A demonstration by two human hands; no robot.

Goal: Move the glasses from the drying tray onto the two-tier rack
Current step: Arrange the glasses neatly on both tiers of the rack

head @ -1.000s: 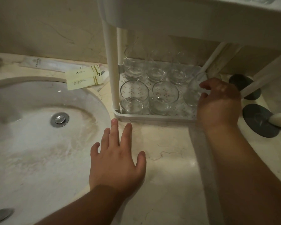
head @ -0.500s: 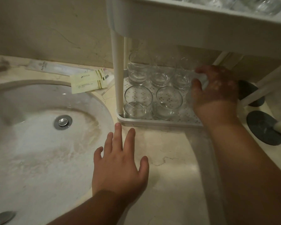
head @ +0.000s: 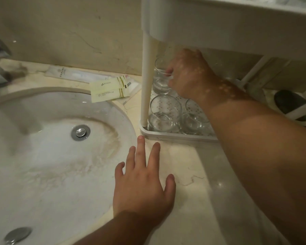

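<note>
On the lower tier of the two-tier rack (head: 175,136), behind its white front post (head: 147,82), a rear glass (head: 160,80) is gripped at the rim by the right hand (head: 189,75), two more glasses (head: 164,115) are stood nearer the front rim, and the left hand (head: 143,190) is laid flat, fingers (head: 140,151) spread, on the tabletop (head: 193,200) before it

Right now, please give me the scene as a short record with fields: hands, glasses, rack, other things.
left hand: flat and open on the counter
right hand: reaches under the upper shelf, fingers on the back left glass
back left glass: upright on the lower tier
front left glass: upright, untouched
rack: white, two tiers
sink: left of the rack
</note>
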